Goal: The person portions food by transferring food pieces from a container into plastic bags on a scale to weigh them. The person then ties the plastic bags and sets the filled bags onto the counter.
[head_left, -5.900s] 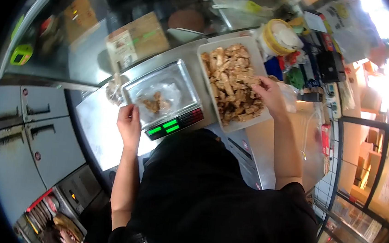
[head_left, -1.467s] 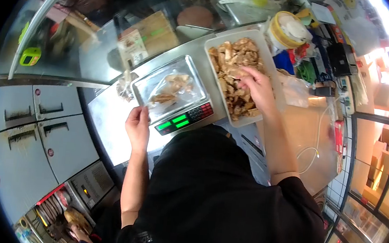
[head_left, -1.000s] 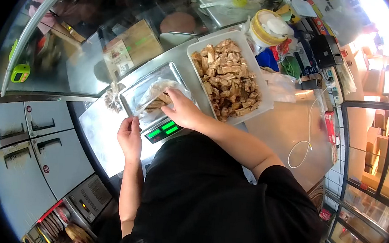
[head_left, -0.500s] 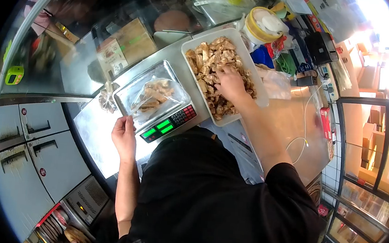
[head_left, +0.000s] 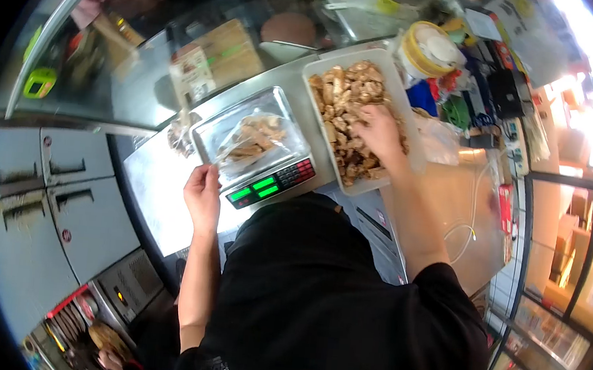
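A white tub (head_left: pixel 413 150) full of brown chopped pieces (head_left: pixel 348 84) stands right of the scale. My right hand (head_left: pixel 380 132) reaches down into these pieces, with its fingertips among them; what they grip, if anything, is hidden. A clear plastic bag (head_left: pixel 261 140) with some brown pieces inside lies on the metal tray (head_left: pixel 276 99) of the digital scale, whose green displays (head_left: pixel 264 183) are lit. My left hand (head_left: pixel 204 180) is closed in a pinch at the bag's lower left edge, at the corner of the tray.
Behind the scale, glass (head_left: pixel 131 65) separates off a wooden board (head_left: pixel 234 49). A yellow-rimmed container (head_left: pixel 428 50) sits beyond the tub. On the right lie a plastic bag (head_left: pixel 438 141), a white cable (head_left: pixel 474 207) and a black device (head_left: pixel 505 94). Another person's hand (head_left: pixel 110 361) shows at the lower left.
My right hand went from the tub to the bag and back to the tub. The bag holds more pieces than in the earliest frame. My left hand has stayed at the bag's edge.
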Motion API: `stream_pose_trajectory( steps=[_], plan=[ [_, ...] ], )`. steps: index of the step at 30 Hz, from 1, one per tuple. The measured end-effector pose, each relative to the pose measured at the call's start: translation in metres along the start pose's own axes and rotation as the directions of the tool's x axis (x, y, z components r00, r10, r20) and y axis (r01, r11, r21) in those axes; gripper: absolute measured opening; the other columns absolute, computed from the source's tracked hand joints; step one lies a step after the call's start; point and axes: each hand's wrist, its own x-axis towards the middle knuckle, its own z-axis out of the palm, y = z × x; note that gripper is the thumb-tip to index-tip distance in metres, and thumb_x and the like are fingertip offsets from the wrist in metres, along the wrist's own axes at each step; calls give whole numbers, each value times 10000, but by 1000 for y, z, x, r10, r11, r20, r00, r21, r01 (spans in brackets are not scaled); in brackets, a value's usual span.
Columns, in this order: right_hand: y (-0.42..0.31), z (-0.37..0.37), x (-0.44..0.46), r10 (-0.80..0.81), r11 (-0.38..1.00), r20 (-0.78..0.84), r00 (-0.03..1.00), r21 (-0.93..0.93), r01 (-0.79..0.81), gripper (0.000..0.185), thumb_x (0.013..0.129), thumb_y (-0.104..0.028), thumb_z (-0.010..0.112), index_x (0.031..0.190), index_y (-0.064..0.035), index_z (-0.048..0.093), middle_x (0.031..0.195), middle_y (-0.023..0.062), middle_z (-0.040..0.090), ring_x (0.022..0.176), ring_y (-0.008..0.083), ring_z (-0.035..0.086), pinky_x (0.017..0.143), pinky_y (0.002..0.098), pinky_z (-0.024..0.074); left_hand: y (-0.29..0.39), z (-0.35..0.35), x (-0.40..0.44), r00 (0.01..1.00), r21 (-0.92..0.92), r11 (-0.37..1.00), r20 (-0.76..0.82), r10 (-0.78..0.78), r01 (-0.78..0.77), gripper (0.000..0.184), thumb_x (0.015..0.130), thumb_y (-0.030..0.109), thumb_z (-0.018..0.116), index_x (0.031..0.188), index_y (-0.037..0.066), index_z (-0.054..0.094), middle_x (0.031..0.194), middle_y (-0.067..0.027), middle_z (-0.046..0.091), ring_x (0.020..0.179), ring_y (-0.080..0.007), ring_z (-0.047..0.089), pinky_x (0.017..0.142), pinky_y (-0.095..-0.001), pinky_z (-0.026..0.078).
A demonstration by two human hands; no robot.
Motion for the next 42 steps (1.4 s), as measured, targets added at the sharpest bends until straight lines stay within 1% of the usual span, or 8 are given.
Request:
stream_pose_trajectory(
  steps=[4,9,17,21,26,33,39,42],
  plan=[
    [-104,-29,-13,73,730,349,934,620,-288,449,847,-70,772,1259,13,614,1151,120,679,1024,205,678,827,341,578,4,1,-1,1000,27,1000,-3,6,-6,153,997,137,662,967,-10,694,747,13,612,650,-57,527,590,-215,425],
    [-174,35,-24,-426,704,518,742,705,-87,404,891,-100,744,1257,7,611,1193,113,667,1050,194,664,924,331,556,13,6,-2,1000,39,999,-8,-2,2,175,1001,158,664,967,-10,697,731,17,610,648,-54,528,585,-214,423],
    [-173,113,-12,-510,831,188,840,-144,537,502,893,-166,711,1315,55,552,1334,275,590,1183,416,604,1046,469,486,11,6,-3,997,235,969,-9,78,-74,170,973,142,672,945,-23,698,714,-60,650,640,-102,564,615,-274,471],
    [-185,72,-30,-363,897,551,752,-13,442,574,921,-211,689,1381,73,496,1373,294,556,1261,402,565,1077,464,466,4,6,1,994,306,947,-18,108,-97,169,968,142,671,947,-23,702,745,-94,678,654,-136,591,644,-298,495],
    [-181,24,-51,-467,883,577,671,261,390,420,923,-235,704,1277,-17,645,1241,224,663,1132,375,652,973,445,520,-3,7,4,996,275,957,4,89,-87,169,982,132,665,971,-33,700,753,-79,674,679,-106,589,644,-275,489],
    [-68,4,19,-162,947,1,987,-281,156,314,905,-128,660,1199,-20,672,1215,172,679,1040,359,673,900,451,547,0,3,5,998,250,966,19,66,-69,304,991,166,660,1220,-34,640,764,-33,618,678,-81,547,623,-254,463],
    [-4,29,57,-185,852,234,955,-446,274,406,913,-76,609,1317,-38,599,1425,191,548,1140,382,636,954,460,531,9,0,-3,998,113,992,24,52,-55,443,1027,209,613,1391,-26,520,806,-1,562,684,-65,523,574,-222,420],
    [-9,32,57,-143,822,263,954,-505,262,311,904,-34,526,1197,-26,631,1241,202,612,1068,380,659,892,479,548,15,-2,-6,1000,93,996,-16,10,-9,456,1007,200,643,1388,-26,536,760,-18,563,691,-89,516,639,-249,445]
  ],
)
